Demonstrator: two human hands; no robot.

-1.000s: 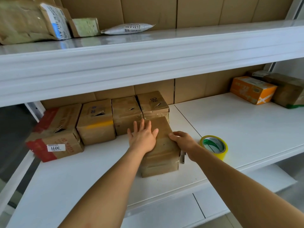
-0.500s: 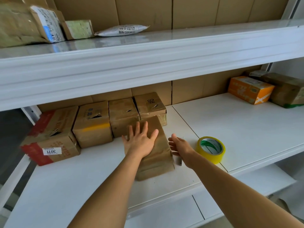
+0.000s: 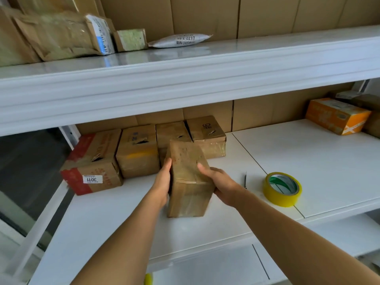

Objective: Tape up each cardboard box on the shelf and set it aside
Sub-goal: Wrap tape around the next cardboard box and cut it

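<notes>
Right then, the taped box (image 3: 189, 177) sat at centre frame on the white shelf (image 3: 308, 161), its near end toward the camera, and both hands were on it. The left hand (image 3: 163, 182) pressed flat against its left face, fingers straight; the right hand (image 3: 218, 182) was curled over its right top edge, clamped on the cardboard. Glossy tape showed across its top and down the near face.

What could have gone wrong from there? A squeeze from two sides on slick tape looked like an easy slip, and a dropped corner could have burst the seal. Swinging right, the box might have clipped the small knife (image 3: 245, 178) lying just beside the right wrist, or nudged the yellow tape roll (image 3: 282, 189) off the shelf's front edge. Pushing back, it would have bumped the row of four brown boxes (image 3: 137, 153) directly behind, several with torn slots on top.

Further out, an orange box (image 3: 337, 116) waited at far right. On the upper shelf (image 3: 185, 79) sat parcels (image 3: 61, 36) and a white mailer bag (image 3: 181, 40). Cardboard sheets lined the back wall.
</notes>
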